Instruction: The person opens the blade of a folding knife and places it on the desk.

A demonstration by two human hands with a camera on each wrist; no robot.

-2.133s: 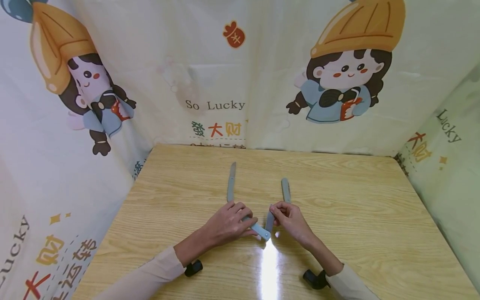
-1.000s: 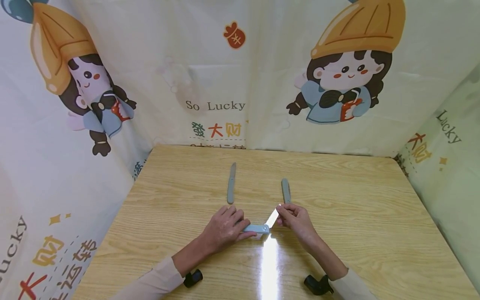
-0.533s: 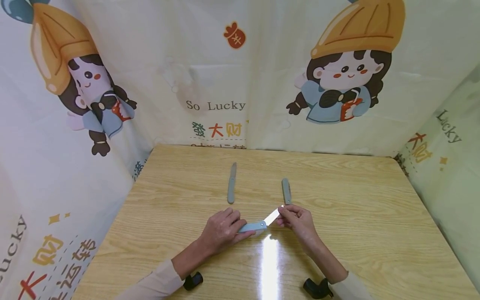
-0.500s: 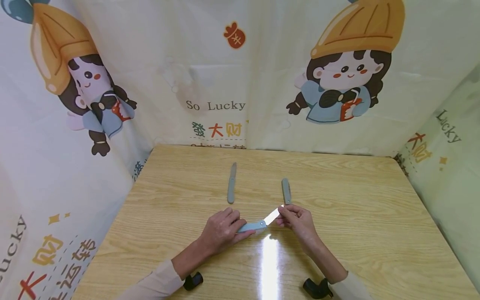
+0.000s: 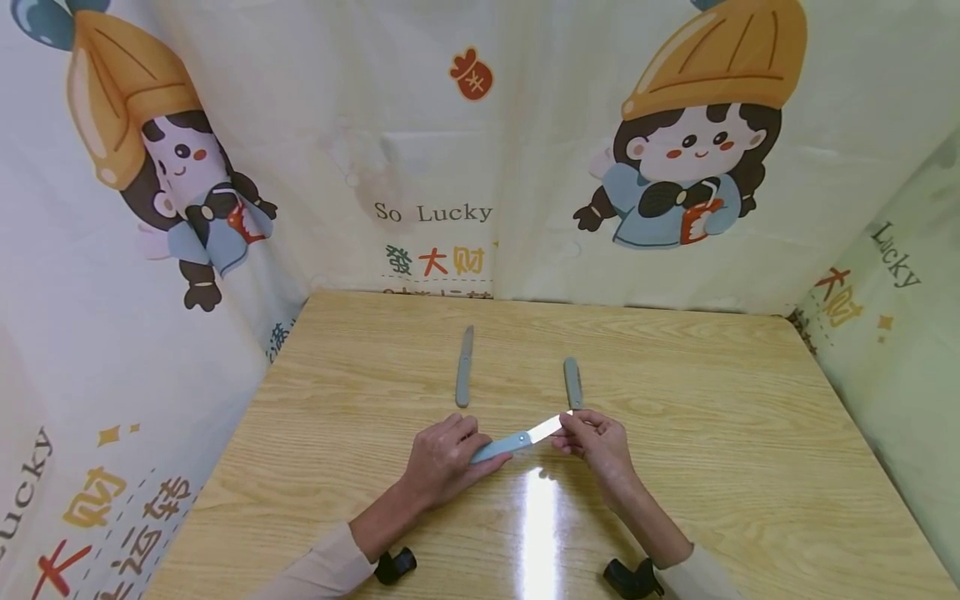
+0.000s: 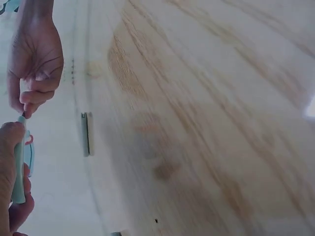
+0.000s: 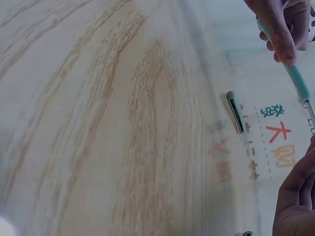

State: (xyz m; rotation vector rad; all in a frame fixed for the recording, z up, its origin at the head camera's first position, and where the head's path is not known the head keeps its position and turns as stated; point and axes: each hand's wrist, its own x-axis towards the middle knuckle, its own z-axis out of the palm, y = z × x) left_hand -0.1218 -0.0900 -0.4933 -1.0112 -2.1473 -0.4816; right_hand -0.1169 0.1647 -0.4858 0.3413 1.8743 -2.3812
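Fingers of the right hand (image 5: 596, 440) pinch the bare blade of the folding knife (image 5: 517, 438), held just above the near table (image 5: 712, 433); the left hand (image 5: 442, 458) grips its handle. If the blade slips or snaps, I think it may cut those fingertips.

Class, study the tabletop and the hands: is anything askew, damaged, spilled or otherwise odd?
Nothing stands out. The left hand grips the folding knife by its handle; the right hand pinches its opened blade. An open knife and a folded knife lie flat on the table.
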